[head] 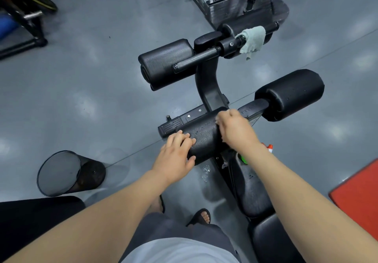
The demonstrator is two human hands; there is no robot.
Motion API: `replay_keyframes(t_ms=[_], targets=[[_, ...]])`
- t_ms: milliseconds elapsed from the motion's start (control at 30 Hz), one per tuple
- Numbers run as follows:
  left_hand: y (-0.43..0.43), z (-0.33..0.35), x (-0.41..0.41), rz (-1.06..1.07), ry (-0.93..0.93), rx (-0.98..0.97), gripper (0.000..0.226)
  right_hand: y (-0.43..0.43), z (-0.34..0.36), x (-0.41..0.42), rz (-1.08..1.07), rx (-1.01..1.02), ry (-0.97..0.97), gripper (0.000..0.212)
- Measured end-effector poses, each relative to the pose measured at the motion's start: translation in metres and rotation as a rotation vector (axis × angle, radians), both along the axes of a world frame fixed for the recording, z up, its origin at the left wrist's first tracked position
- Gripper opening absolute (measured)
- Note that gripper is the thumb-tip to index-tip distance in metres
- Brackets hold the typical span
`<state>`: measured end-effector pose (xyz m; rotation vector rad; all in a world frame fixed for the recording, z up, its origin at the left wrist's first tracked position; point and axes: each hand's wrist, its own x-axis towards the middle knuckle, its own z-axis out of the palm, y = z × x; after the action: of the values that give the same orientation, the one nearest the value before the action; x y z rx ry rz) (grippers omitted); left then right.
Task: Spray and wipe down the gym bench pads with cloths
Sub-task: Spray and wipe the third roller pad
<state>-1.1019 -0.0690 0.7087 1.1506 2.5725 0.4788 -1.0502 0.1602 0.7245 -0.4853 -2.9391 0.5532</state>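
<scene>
I stand over a black gym bench. My left hand (pixel 176 154) rests with straight fingers on the near black roller pad (pixel 204 140). My right hand (pixel 235 128) is curled over that pad's far right end and looks blurred; only a pale sliver of cloth shows under its fingers. A second grey-green cloth (pixel 252 37) hangs on a bar of the upper frame. Behind my right forearm, a spray bottle (pixel 270 147) with a red and white tip is partly hidden. Two more roller pads sit at upper left (pixel 165 64) and at right (pixel 290 92).
The bench seat pad (pixel 251 191) runs toward lower right. A black mesh bin (pixel 59 172) stands on the grey floor at left. A red mat (pixel 358 191) lies at right. A weight-stack machine (pixel 235 2) is behind, another rack (pixel 24 17) at upper left. Wet drops (pixel 205 170) mark the floor.
</scene>
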Motion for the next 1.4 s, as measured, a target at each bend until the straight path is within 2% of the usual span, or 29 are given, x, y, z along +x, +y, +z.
replay_keyframes(t_ms=[100, 300, 433, 533, 667, 767, 833, 900, 1000, 1167, 1233, 1367, 1400], targets=[[-0.001, 0.003, 0.0, 0.009, -0.049, -0.03, 0.053, 0.001, -0.002, -0.001, -0.116, -0.006, 0.025, 0.007], [0.004, 0.01, -0.005, 0.021, -0.119, -0.092, 0.058, -0.042, -0.013, 0.028, 0.066, -0.159, 0.109, 0.006], [0.007, 0.021, -0.005, 0.055, -0.135, -0.107, 0.052, -0.033, -0.005, 0.047, 0.12, -0.264, 0.029, 0.017], [0.019, 0.033, -0.006, 0.103, -0.134, -0.104, 0.035, -0.016, 0.001, 0.06, -0.04, -0.409, -0.008, 0.022], [0.046, 0.046, -0.008, 0.121, -0.134, -0.065, 0.02, 0.005, 0.017, 0.076, -0.227, -0.672, 0.008, 0.015], [0.073, 0.056, 0.003, 0.045, -0.243, 0.018, 0.03, 0.015, 0.027, 0.085, -0.277, -0.896, 0.078, 0.014], [0.087, 0.06, 0.009, 0.008, -0.308, 0.026, 0.035, 0.018, 0.032, 0.087, -0.27, -0.985, 0.13, 0.011], [0.103, 0.06, 0.017, -0.016, -0.344, 0.033, 0.031, 0.023, 0.036, 0.095, -0.258, -1.025, 0.163, 0.007], [0.117, 0.064, 0.025, 0.065, -0.499, 0.129, 0.006, 0.032, 0.033, 0.103, -0.329, -0.997, 0.19, 0.012], [0.133, 0.072, 0.026, 0.205, -0.621, 0.193, 0.012, 0.051, 0.015, 0.116, -0.544, -0.878, 0.169, 0.023], [0.139, 0.07, 0.024, 0.239, -0.707, 0.199, 0.022, 0.054, 0.009, 0.119, -0.55, -0.943, 0.168, 0.021], [0.156, 0.079, 0.026, 0.313, -0.888, 0.301, 0.019, 0.056, -0.002, 0.118, -0.479, -1.171, 0.222, 0.002], [0.162, 0.082, 0.025, 0.314, -0.934, 0.313, 0.02, 0.056, -0.002, 0.116, -0.457, -1.238, 0.233, 0.013]])
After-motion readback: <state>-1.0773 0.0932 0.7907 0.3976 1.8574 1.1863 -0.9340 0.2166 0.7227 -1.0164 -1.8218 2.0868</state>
